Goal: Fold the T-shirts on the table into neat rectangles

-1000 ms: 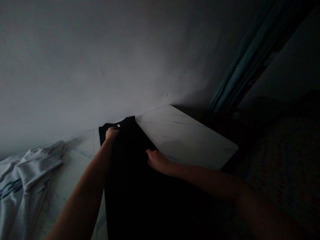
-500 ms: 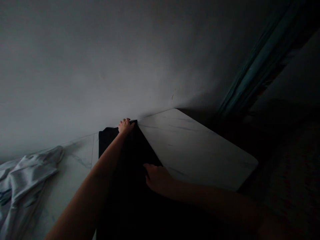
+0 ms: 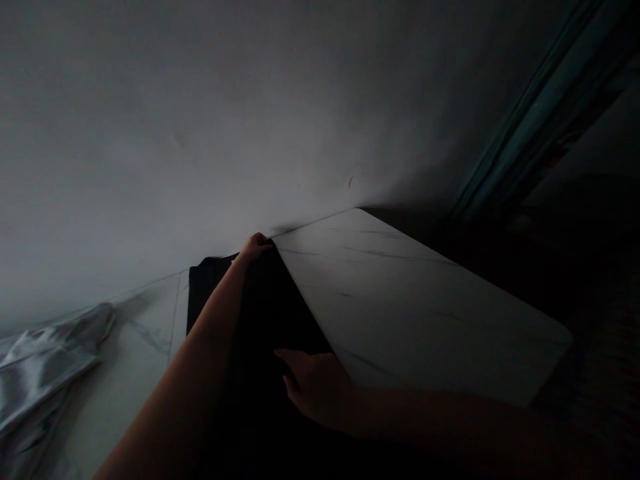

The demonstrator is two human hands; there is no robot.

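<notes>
A black garment (image 3: pixel 280 313) lies long and narrow across the white marble-patterned table (image 3: pixel 400 300), its far end by the wall. It is too dark to tell which kind of garment it is. At its far right corner, my left hand (image 3: pixel 256 247) has its fingers curled on the cloth. Nearer to me, my right hand (image 3: pixel 320 387) rests on the garment by its right edge. Its thumb and a finger stretch out apart over the cloth, while the other fingers are lost in shadow.
On the table's left side lies a crumpled light grey cloth (image 3: pixel 50 367). A pale wall (image 3: pixel 225 120) runs along the far edge of the table. Beyond the table at the upper right hangs a teal curtain-like fabric (image 3: pixel 530 113) in the dark.
My left hand has slid slightly right to the garment's far corner, and its fingers have curled in. My right hand has come a little nearer to me. The view has shifted slightly.
</notes>
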